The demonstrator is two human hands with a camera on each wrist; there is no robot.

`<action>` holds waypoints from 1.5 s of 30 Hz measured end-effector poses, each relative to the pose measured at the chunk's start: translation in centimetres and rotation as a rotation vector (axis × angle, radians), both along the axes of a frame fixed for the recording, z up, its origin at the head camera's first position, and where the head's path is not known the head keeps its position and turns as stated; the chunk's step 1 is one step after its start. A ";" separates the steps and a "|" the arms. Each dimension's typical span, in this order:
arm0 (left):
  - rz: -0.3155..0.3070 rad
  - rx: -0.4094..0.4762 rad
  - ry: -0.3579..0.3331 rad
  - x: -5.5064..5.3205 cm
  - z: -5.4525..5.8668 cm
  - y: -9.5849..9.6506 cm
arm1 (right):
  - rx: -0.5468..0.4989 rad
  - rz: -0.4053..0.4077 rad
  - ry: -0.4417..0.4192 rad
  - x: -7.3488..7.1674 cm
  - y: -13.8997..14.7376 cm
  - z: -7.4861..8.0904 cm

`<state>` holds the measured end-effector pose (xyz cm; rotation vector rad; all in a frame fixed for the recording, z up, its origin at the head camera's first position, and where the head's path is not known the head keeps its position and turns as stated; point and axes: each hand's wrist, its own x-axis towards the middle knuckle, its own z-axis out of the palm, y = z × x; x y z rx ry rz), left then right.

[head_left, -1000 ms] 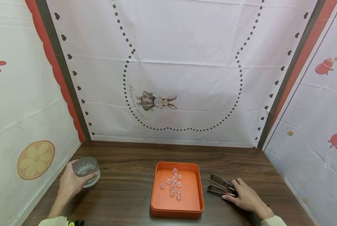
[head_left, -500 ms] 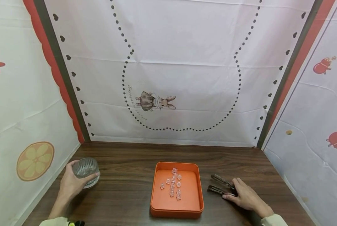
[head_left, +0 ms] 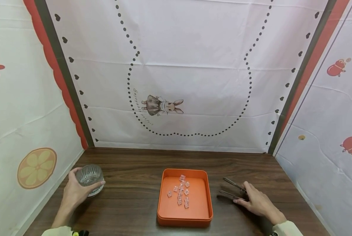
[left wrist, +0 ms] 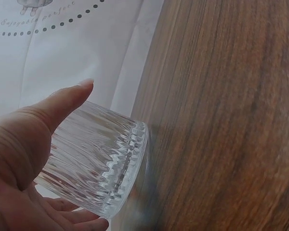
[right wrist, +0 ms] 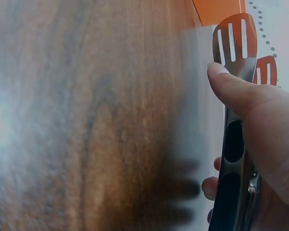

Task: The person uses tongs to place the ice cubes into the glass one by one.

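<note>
My left hand (head_left: 75,191) grips a ribbed clear glass (head_left: 90,177) at the left of the table, thumb on the near side. In the left wrist view the glass (left wrist: 96,159) stands between thumb and fingers, close to the wood. Toward the right, my right hand (head_left: 258,201) holds metal tongs (head_left: 229,194) with dark handles, their two arms spread and the tips toward the tray. Slotted heads of the tongs (right wrist: 236,41) show in the right wrist view, the thumb lying along one arm. Several small clear cubes (head_left: 180,190) lie in an orange tray (head_left: 184,223) between the hands.
The dark wood table (head_left: 128,203) is bounded by a printed white cloth (head_left: 190,82) at the back and similar cloths on both sides. The tray has a low raised rim and sits nearer the tongs than the glass.
My right hand has turned the tongs, so their slotted heads now show edge-on and slightly raised. The left hand and glass have hardly moved.
</note>
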<state>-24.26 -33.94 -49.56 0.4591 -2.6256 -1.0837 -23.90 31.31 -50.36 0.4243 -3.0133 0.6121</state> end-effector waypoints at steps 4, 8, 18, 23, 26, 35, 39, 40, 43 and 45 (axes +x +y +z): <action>-0.003 -0.010 0.012 0.0 -0.1 0.0 | 0.011 -0.007 0.014 -0.1 0.0 0.1; -0.002 -0.016 0.017 0.0 -0.2 0.0 | 0.022 -0.017 0.017 -0.2 -0.1 0.3; 0.011 -0.040 0.051 -0.1 -0.3 -0.3 | 0.082 -0.022 0.023 -0.7 -0.4 1.0; 0.014 -0.049 0.055 0.1 -0.3 -0.4 | 0.101 -0.011 0.048 -0.7 -0.7 1.5; 0.009 -0.058 0.055 0.2 -0.3 -0.4 | 0.109 -0.011 0.039 -0.6 -0.9 1.8; -0.014 -0.037 -0.011 0.5 -0.1 0.0 | 0.112 -0.019 0.024 -0.4 -1.7 2.7; -0.030 -0.040 -0.039 0.4 0.0 0.3 | 0.116 -0.016 0.079 -0.5 -2.3 3.2; -0.036 -0.043 -0.044 0.4 0.1 0.4 | 0.119 -0.015 0.095 -0.5 -2.4 3.4; -0.061 -0.053 -0.042 0.4 0.1 0.8 | 0.123 -0.007 0.130 -0.7 -2.9 3.6; -0.085 -0.061 -0.036 0.5 0.2 1.1 | 0.124 -0.001 0.148 -0.8 -3.2 3.7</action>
